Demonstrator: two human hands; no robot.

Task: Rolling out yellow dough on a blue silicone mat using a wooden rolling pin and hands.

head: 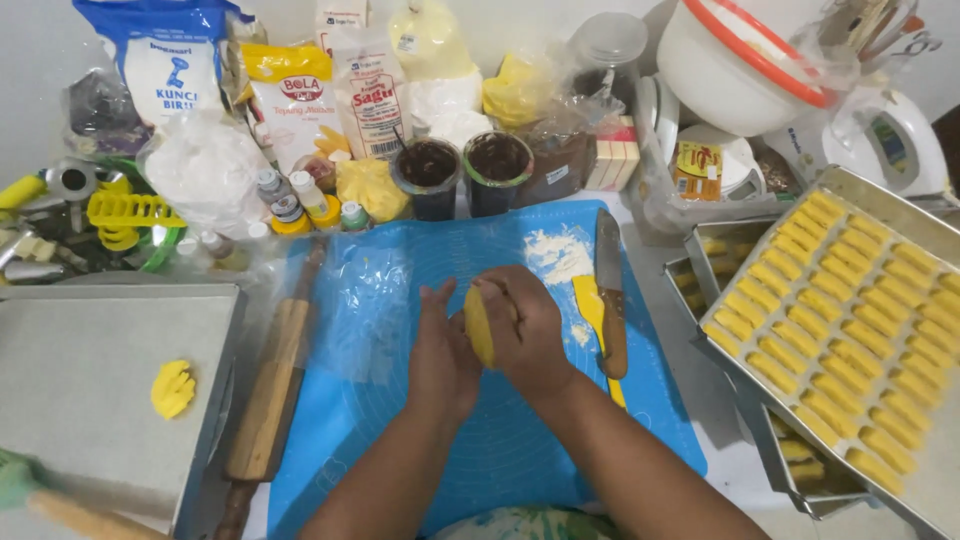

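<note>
Head view: both hands, left (443,350) and right (525,325), press together around a yellow dough piece (479,326) over the blue mat (400,290). Its long axis runs away from the person, the right hand cupping more of it.

The blue mat (400,300) has free room in front of and left of the hands, up to the rolling pin (272,385) lying along its left edge. On the right the knife (609,290) and yellow scraper (593,315) block the way, and behind stand two dark cups (463,172) and bags.
</note>
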